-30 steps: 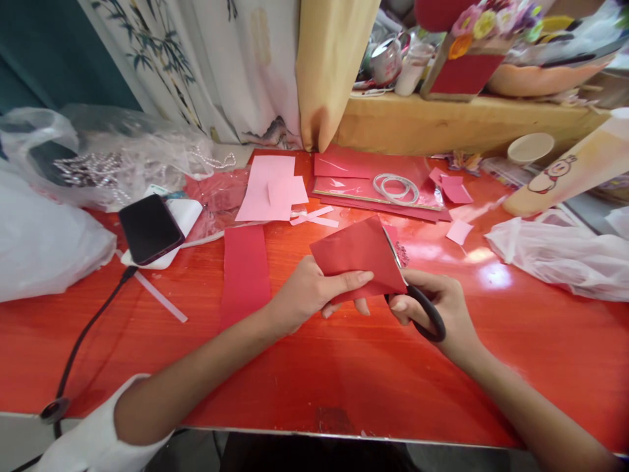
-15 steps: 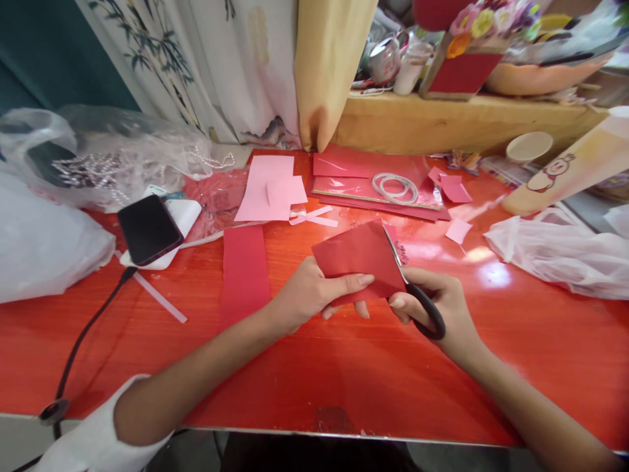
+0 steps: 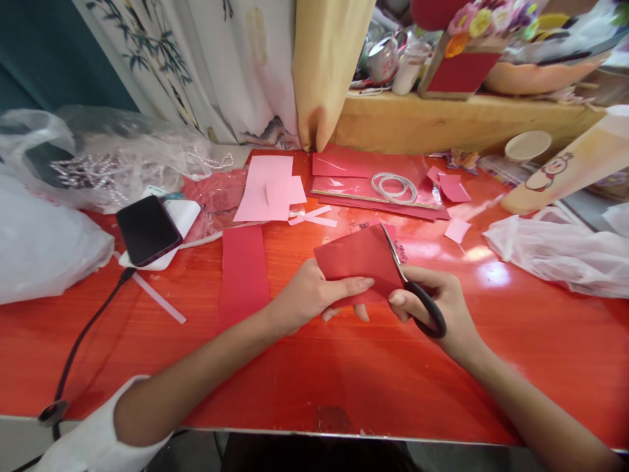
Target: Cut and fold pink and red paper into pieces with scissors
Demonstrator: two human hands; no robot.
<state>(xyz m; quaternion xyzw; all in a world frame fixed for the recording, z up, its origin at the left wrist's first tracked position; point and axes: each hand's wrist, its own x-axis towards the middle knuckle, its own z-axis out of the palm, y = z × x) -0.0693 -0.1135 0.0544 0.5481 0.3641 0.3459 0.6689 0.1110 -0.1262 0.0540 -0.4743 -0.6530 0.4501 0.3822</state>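
Pinched between the thumb and fingers of my left hand (image 3: pixel 319 295) is a piece of red paper (image 3: pixel 356 262), raised above the table. My right hand (image 3: pixel 439 298) grips the black handles of a pair of scissors (image 3: pixel 428 311). The scissor blades lie along the paper's right edge, pointing away from me. A narrow bit of red paper shows just beyond the blades. Left of my left hand, a red paper strip (image 3: pixel 244 269) lies flat on the red table (image 3: pixel 344 373).
Pink paper sheets (image 3: pixel 260 190) and thin pink strips lie behind my hands. Red sheets in a clear sleeve (image 3: pixel 344 187) carry a coiled white cord (image 3: pixel 396 188). A phone (image 3: pixel 148 231) with a cable sits left, near plastic bags (image 3: pixel 49 242). Another bag (image 3: pixel 555 255) lies right.
The scissor blades have closed slightly along the paper's right edge, and the paper's far corner has dipped a little. Both hands stay almost in place.
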